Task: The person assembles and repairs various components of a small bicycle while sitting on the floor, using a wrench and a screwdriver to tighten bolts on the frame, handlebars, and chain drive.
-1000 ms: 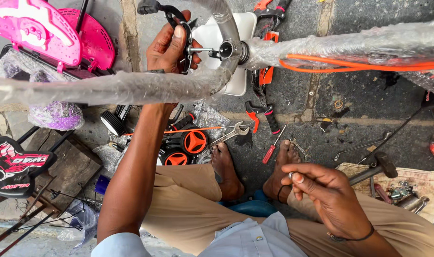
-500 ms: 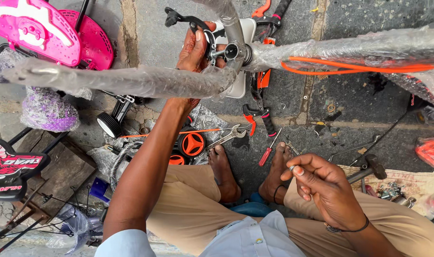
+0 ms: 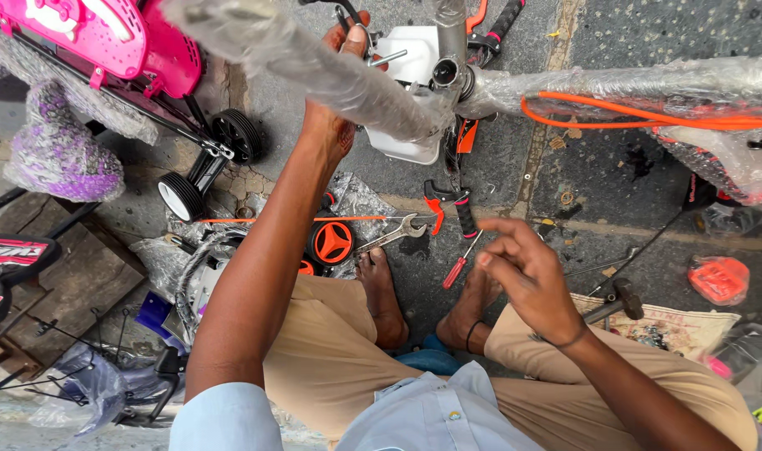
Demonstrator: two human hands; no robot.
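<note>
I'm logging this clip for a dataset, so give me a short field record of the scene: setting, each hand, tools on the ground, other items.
setting: person seated on paved ground, barefoot
left hand: raised, gripping the plastic-wrapped bicycle frame
right hand: free, fingers loosely curled, holding nothing visible
tools: wrench, red-handled screwdriver, hammer
other: orange cable along frame; pink toy vehicle; orange wheel

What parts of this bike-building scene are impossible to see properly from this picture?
Head view:
- Left hand: its grip is hidden behind the wrapped frame tube.
- Right hand: whatever the fingertips pinch is too small.
- Pink toy car: cut off by the top edge.
- Hammer: handle partly hidden.
</note>
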